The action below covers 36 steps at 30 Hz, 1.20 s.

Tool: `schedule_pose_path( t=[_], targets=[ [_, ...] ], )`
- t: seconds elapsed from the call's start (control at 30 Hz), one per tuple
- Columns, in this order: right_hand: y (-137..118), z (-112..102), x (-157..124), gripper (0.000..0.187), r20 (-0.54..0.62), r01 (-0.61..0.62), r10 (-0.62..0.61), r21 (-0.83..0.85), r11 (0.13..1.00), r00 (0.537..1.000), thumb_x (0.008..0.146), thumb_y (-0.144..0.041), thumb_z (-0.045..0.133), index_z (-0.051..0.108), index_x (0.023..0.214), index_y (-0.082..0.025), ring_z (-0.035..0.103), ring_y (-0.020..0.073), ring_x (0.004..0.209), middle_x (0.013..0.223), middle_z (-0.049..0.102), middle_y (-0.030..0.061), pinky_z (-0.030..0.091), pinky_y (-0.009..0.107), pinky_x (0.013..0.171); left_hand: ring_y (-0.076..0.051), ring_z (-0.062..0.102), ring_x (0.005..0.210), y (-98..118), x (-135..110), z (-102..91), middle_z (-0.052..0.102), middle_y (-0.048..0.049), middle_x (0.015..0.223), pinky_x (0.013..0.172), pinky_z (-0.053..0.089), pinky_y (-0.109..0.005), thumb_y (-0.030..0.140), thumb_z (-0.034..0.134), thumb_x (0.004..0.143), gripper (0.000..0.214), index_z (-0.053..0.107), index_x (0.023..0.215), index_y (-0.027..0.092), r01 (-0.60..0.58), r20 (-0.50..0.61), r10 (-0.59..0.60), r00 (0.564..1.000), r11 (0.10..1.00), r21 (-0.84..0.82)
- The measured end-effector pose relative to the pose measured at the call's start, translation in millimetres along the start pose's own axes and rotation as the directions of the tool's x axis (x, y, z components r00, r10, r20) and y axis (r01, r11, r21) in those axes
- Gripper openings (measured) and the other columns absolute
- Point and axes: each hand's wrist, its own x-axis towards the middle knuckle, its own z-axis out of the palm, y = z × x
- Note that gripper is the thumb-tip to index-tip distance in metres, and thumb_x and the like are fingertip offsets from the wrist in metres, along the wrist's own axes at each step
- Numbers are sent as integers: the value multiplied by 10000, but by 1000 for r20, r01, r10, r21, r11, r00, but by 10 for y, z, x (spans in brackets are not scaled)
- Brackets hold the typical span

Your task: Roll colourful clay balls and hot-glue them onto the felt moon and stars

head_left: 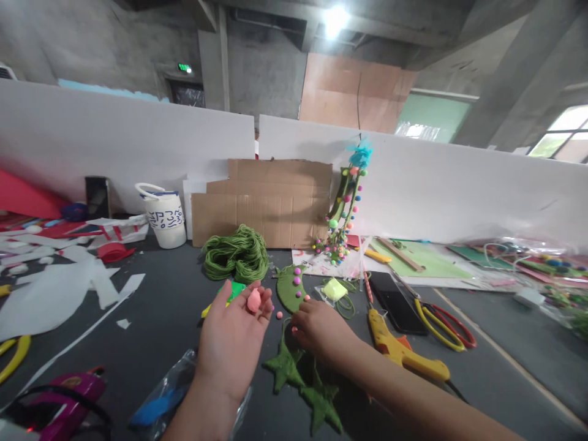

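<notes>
My left hand (236, 337) is palm up, its fingers curled around a soft pink lump of clay (254, 300). My right hand (319, 327) is palm down with bent fingers at the lower right edge of a green felt crescent (288, 294). Purple balls (297, 280) run down the crescent, and a small pink ball (307, 298) sits beside my right fingers. Whatever those fingertips pinch is hidden. Between the hands lies another pink ball (279, 315). Two green felt stars (283, 365) on cords rest below my right hand.
Green yarn (236, 254) lies before a cardboard panel (261, 214). A yellow glue gun (390, 343), phone (397, 303) and scissors (441, 324) are on the right. Paper scraps (55, 294) and a purple tool (68, 398) lie left. A pom-pom garland (346, 208) hangs behind.
</notes>
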Motion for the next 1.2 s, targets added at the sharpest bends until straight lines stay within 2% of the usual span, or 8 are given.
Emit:
schedule_pose_path(
  t=[0.13, 0.3, 0.4, 0.53, 0.7, 0.87, 1.0, 1.2],
  targets=[
    [11, -25, -20, 144, -2, 31, -31, 5, 1000, 1000, 914, -276, 583, 636, 946, -145, 624, 203, 939, 993, 656, 42, 489, 419, 839, -182, 619, 773, -6, 8, 30, 594, -124, 831, 633, 574, -289, 297, 428, 892, 270, 595, 905, 84, -9, 1, 9, 1000, 1000, 14],
    [35, -38, -35, 166, -43, 28, -25, 81, 996, 999, 912, -301, 581, 634, 918, -144, 637, 184, 857, 908, 661, 23, 502, 388, 788, -131, 629, 733, -81, 60, 14, 601, -96, 805, 643, 559, -216, 54, 445, 851, 149, 593, 856, 70, -51, -34, 56, 998, 987, 152],
    [37, -110, -49, 144, -108, -13, 30, 156, 988, 994, 894, -280, 596, 647, 881, -147, 635, 178, 795, 819, 662, 14, 495, 348, 732, -120, 638, 720, -117, 83, -8, 625, -104, 805, 661, 553, -205, -1, 469, 826, 151, 602, 871, 56, -61, -9, 65, 998, 977, 205],
    [27, -318, -111, 114, -240, -80, 157, 300, 950, 958, 860, -189, 575, 681, 896, -166, 620, 194, 741, 739, 665, 35, 448, 296, 674, -101, 630, 637, -131, 71, -12, 643, -82, 752, 565, 525, -174, 84, 476, 868, 115, 591, 869, 85, -57, 25, 52, 998, 960, 276],
    [-105, -534, -248, 167, -331, -36, 255, 546, 837, 908, 910, -205, 497, 646, 981, -187, 629, 157, 737, 837, 677, 25, 470, 244, 648, -62, 467, 384, -269, 12, -38, 581, 10, 548, 356, 328, -147, 273, 505, 878, 167, 580, 919, 129, -10, 97, -36, 995, 899, 438],
    [-309, -526, -349, 151, -392, 82, 241, 649, 756, 888, 808, -134, 644, 640, 944, -198, 595, 148, 774, 835, 640, -1, 466, 240, 707, -72, 473, 407, -455, -69, -67, 537, 52, 531, 364, 284, -159, 421, 527, 846, 251, 554, 816, 173, -131, 242, -26, 970, 782, 610],
    [-325, -476, -439, 66, -444, 125, 250, 659, 742, 860, 839, -119, 593, 614, 834, -182, 545, 156, 740, 760, 571, 0, 431, 254, 676, -107, 542, 500, -465, -70, -73, 564, 33, 589, 420, 366, -185, 476, 563, 810, 298, 546, 805, 178, -68, 300, -173, 938, 758, 649],
    [-239, -374, -592, 112, -426, 156, 279, 741, 653, 861, 809, -94, 610, 592, 856, -195, 532, 160, 786, 824, 536, -2, 424, 257, 706, -74, 527, 553, -497, -30, -99, 612, 3, 724, 531, 441, -200, 305, 691, 738, 220, 558, 821, 151, 43, 311, -298, 902, 782, 622]
  ],
)
